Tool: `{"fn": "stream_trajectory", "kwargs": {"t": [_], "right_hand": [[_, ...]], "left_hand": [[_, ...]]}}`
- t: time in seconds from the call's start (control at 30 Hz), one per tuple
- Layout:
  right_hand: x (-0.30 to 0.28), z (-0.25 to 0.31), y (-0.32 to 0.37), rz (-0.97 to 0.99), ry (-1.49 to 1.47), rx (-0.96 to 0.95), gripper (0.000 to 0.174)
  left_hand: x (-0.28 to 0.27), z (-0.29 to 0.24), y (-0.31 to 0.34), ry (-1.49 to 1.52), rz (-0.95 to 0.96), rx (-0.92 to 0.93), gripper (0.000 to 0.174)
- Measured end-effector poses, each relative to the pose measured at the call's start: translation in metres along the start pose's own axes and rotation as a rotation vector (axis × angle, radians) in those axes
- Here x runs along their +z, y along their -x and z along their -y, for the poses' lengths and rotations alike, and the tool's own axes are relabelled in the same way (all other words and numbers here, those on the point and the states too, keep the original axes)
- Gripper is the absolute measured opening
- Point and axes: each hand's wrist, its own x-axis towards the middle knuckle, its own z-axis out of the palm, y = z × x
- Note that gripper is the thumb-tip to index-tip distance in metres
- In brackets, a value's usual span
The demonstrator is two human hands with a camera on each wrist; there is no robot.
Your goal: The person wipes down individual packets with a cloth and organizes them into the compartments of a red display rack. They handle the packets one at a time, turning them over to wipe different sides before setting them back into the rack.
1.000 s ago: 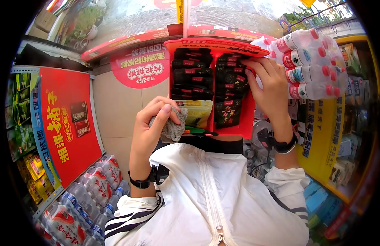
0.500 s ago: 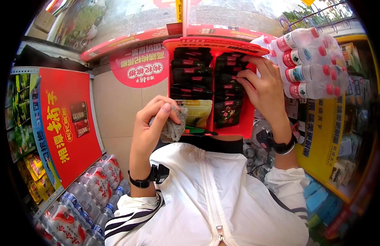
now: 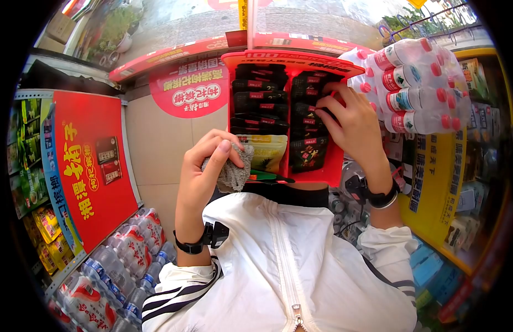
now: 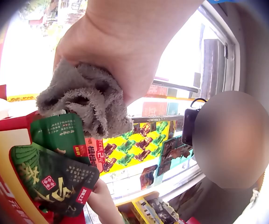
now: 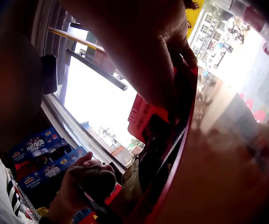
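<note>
While the left hand (image 3: 212, 161) clutches a bunched grey cloth (image 3: 234, 172) by the open red box (image 3: 335, 152), apparently leaving the other free, the right hand (image 3: 354, 119) rests bent fingers on flat black pouches (image 3: 308, 157) inside, whether pinching any I cannot tell. Beige floor tiles (image 3: 151, 133) lie left of the box, clear plastic bottles (image 3: 408, 100) right.

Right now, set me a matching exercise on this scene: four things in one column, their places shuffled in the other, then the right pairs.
1. Gray cloth
2. Yellow packet
3. Right hand
4. Bottles with red caps

A. Fingers over the black packets
B. Bundled to the right of the red box
C. Gripped by the left hand
D. In the box's left compartment

Pairs: 1-C, 2-D, 3-A, 4-B
</note>
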Motion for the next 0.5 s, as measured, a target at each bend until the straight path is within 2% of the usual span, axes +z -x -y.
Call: {"fn": "stream_trajectory", "kwargs": {"t": [0.33,0.4,0.5], "right_hand": [[-0.0011,0.0019,0.0019,-0.003,-0.165,0.037,0.011],[-0.001,-0.0023,0.0013,0.063,-0.18,0.0,0.01],[0.0001,-0.0002,-0.0036,0.008,-0.266,-0.003,0.01]], "left_hand": [[-0.0012,0.0026,0.0001,0.01,0.004,0.013,0.039],[-0.0007,0.0015,0.0,-0.002,0.004,0.011,0.039],[-0.0004,0.0018,-0.0004,-0.014,0.004,0.015,0.039]]}}
